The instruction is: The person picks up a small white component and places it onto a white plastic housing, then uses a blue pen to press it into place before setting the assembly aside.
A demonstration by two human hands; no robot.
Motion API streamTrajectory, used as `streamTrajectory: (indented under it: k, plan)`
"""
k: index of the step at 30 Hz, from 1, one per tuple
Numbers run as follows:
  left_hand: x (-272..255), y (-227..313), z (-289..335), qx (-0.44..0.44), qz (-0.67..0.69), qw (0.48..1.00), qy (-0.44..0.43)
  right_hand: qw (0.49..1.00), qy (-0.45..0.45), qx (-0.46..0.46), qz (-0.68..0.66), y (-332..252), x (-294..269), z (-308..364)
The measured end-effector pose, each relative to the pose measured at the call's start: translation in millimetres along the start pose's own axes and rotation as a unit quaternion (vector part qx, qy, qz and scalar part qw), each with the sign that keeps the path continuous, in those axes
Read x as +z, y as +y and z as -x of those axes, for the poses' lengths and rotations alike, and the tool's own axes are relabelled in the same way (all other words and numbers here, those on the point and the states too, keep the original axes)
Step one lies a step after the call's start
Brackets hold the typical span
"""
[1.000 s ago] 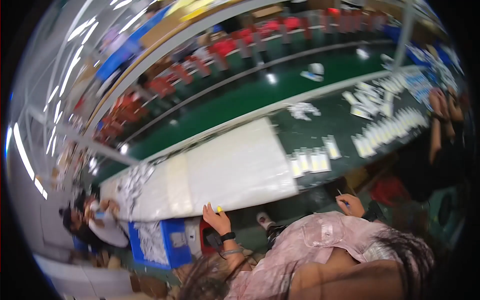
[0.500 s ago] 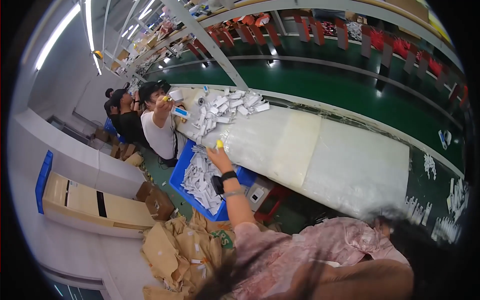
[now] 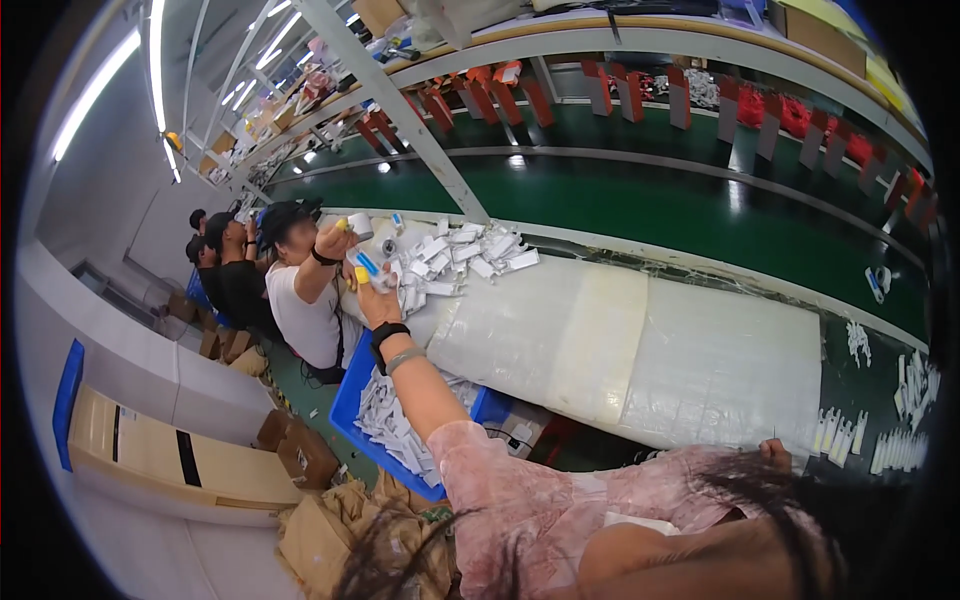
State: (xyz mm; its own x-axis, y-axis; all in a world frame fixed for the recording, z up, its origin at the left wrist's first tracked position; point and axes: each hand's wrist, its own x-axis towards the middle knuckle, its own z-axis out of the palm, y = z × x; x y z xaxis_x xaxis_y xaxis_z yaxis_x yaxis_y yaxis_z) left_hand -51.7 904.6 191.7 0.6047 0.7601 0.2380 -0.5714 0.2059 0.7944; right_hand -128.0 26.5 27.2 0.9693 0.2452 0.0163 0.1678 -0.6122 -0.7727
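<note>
My left hand (image 3: 378, 304), with a yellow finger cover on one finger, stretches out to the far left. Its fingers close about the lower end of a small white, flat piece with a blue stripe (image 3: 367, 263). Right beside it is the raised hand (image 3: 335, 241) of a person in a white top, also with a yellow cover; whether that hand still touches the piece I cannot tell. Under my left forearm stands a blue bin (image 3: 345, 408) of white plastic parts (image 3: 388, 412). My right hand (image 3: 775, 456) shows only partly at the table's near right edge, its fingers mostly hidden.
Loose white parts (image 3: 470, 250) lie heaped on the far left of the plastic-covered table (image 3: 730, 350). Rows of white pieces (image 3: 898, 452) lie at the right. Behind runs a green conveyor (image 3: 640, 190) under a shelf frame. Brown sacks (image 3: 330, 545) lie at lower left.
My left hand has moved from above the bin, up and left, to the blue-striped piece near the other person's hand. My right hand has come into view at the table edge.
</note>
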Motion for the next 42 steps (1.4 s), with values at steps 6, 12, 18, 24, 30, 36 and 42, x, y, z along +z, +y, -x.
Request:
streamTrajectory:
  k: [6,12,18,24,30,36,42]
  plan:
    - [-9.4,4.2,-14.2,-0.068,0.048,0.992,-0.093,0.993,0.008,0.119,0.025,-39.6,-0.1,-7.5]
    - [-17.9,-79.1,-26.6,-0.032,-0.401,0.915,-0.038,0.993,-0.022,0.088,0.075,-25.7,15.1,-21.2]
    - [-31.6,-255.6,79.9,-0.038,-0.460,0.844,-0.273,0.992,-0.003,0.117,0.055,-10.9,15.2,-10.1]
    - [56.8,-361.7,224.7,-0.487,-0.228,0.801,-0.264,0.994,0.002,0.109,0.001,4.2,-8.2,9.6]
    - [262.0,-334.5,449.1,-0.396,-0.323,0.718,-0.472,0.992,0.090,0.088,-0.013,23.4,-44.1,37.8]
    - [374.0,-302.6,595.0,-0.157,-0.276,0.634,-0.705,0.972,0.209,0.102,-0.028,63.1,-82.8,54.4]
    - [442.3,-298.5,683.9,-0.024,-0.309,0.559,-0.769,0.950,0.297,0.086,-0.044,89.9,-166.1,66.1]
